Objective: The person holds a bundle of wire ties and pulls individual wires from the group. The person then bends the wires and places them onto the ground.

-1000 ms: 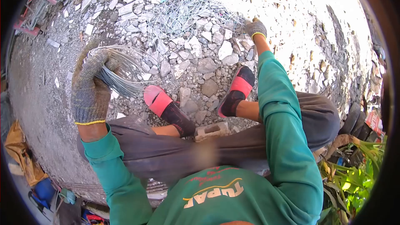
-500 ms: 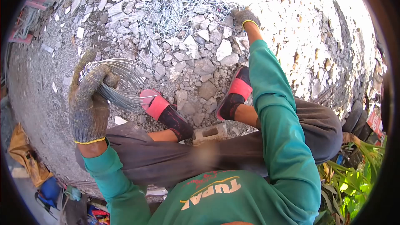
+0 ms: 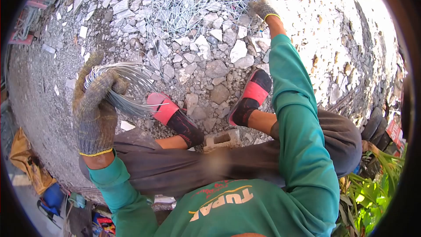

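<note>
Right hand [image 3: 264, 8] farther out by loose wires [image 3: 186, 11], left hand [image 3: 97, 109] around bundle [image 3: 130, 104]

White capitals on the green shirt [image 3: 263, 213] read "TUPA", with a final letter unclear. Smaller red lettering [image 3: 215, 188] beside them is illegible. White letters on the red panel [image 3: 394, 132] near the ground's right edge are also too unclear to read.
</note>
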`<state>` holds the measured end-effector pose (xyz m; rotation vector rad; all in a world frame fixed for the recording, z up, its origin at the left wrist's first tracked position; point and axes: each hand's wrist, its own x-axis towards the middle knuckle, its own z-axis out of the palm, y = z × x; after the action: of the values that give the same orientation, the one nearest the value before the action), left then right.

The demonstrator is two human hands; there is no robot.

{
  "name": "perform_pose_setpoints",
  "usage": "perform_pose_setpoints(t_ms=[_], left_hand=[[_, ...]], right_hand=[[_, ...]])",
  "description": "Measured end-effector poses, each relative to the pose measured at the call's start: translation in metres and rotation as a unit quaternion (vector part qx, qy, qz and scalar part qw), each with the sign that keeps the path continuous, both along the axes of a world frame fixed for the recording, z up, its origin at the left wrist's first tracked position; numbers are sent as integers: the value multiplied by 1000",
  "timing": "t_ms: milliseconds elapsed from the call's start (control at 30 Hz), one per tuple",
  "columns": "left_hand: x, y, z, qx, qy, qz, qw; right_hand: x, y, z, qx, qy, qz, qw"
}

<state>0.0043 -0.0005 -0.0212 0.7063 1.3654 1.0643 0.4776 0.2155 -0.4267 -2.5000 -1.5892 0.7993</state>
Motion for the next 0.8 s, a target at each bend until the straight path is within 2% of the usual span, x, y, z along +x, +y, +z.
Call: perform_pose_setpoints(t_ms=[100, 133, 233, 300, 333, 367, 400, 433, 500, 800], left_hand=[[3, 1, -1, -6, 18, -1, 1000], [3, 1, -2, -7, 19, 0, 1000], [5, 1, -4, -19, 34, 4, 999], [8, 3, -4, -22, 33, 3, 999], [10, 3, -3, -24, 35, 4, 999], [13, 4, -2, -28, 46, 4, 999], [14, 5, -2, -32, 57, 3, 998], [15, 5, -3, -33, 58, 4, 998], [17, 5, -4, -27, 58, 3, 998], [22, 6, -5, -27, 70, -6, 997]], right_hand=[[8, 7, -3, 108, 77, 101, 986], [7, 10, 21, 72, 36, 144, 986], [27, 27, -12, 122, 79, 192, 971], [20, 38, 22, 81, 89, 196, 973], [7, 39, 48, 4, 70, 201, 977], [6, 42, 49, -73, 51, 204, 975], [4, 40, 46, 24, -20, 238, 971], [4, 37, 41, 23, -18, 238, 971], [6, 33, 32, 118, -6, 219, 969], [28, 74, -20, 56, 42, 245, 967]])
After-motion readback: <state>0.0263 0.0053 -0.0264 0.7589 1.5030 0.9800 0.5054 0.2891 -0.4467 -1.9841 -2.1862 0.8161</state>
